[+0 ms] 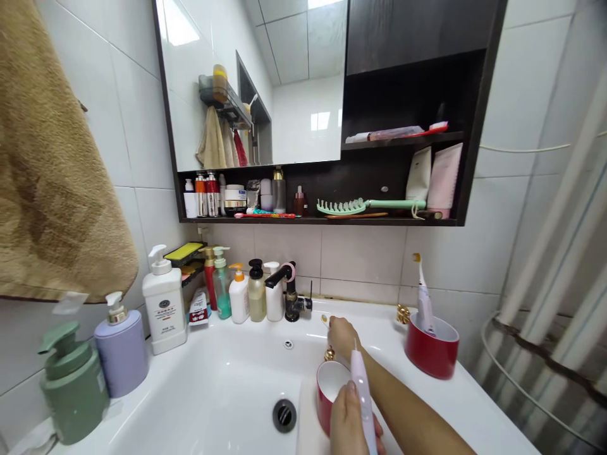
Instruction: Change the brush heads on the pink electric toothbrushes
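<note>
My left hand [348, 420] is wrapped round the pale pink handle of an electric toothbrush [361, 385], held upright with its thin bare metal shaft pointing up. Further back, over the rear of the washbasin, my right hand [344, 336] is closed with fingers curled. A small toothbrush head [325, 320] with yellowish bristles sticks out from its fingertips. Just behind my left hand is a red cup [324, 398], white inside, with a gold ornament [329, 354] at its far side. My left hand partly hides this cup; whether they touch, I cannot tell.
A second red cup [431, 354] holds another electric toothbrush [425, 309] on the right. Behind the washbasin [222, 392] stand a black faucet [291, 297] and several pump bottles [239, 297]. A dark mirror cabinet [327, 222] hangs above; a brown towel [61, 170] hangs left.
</note>
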Motion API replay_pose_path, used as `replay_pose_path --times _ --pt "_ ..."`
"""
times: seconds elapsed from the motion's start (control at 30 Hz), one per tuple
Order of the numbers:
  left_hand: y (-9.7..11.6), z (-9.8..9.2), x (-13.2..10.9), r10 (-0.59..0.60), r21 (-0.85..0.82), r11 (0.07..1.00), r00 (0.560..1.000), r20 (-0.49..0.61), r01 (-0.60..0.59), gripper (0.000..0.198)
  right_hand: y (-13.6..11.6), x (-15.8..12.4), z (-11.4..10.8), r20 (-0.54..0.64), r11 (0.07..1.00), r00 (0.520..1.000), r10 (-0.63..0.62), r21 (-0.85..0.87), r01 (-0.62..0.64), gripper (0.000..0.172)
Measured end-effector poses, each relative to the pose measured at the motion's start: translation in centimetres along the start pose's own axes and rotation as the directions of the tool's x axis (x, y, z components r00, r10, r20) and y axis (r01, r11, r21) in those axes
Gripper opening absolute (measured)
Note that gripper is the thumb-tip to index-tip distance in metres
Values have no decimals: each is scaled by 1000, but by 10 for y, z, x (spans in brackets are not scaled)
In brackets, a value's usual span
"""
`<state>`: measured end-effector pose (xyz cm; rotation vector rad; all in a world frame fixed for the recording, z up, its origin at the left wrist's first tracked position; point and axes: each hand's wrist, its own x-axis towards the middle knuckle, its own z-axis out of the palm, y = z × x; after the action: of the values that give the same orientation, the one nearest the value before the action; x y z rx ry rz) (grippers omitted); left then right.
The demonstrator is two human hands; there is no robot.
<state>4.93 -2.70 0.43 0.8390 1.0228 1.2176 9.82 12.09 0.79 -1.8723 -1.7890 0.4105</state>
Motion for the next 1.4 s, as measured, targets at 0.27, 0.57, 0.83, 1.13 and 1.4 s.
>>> replay_pose_path --times 0.27,0.57,0.83,1.13,1.4 --pt "4 0 -7 15 24 1000 994 112 -18 56 -3 -35 -34 -1 988 1000 5 154 -5 19" --pt "-15 3 -28 -46 246 968 939 342 -42 51 41 -134 -99 86 282 983 164 951 -130 17" --pt "-16 0 -27 -70 314 947 916 394 -62 52 37 -139 -95 114 214 980 162 965 -148 18" --pt "-14 0 -28 -125 334 942 911 393 -15 52 36 -140 -93 85 319 978 188 937 -143 20" --pt "-18 0 -26 -104 325 945 921 376 -26 52 36 -140 -92 -1 508 989 145 858 -73 23"
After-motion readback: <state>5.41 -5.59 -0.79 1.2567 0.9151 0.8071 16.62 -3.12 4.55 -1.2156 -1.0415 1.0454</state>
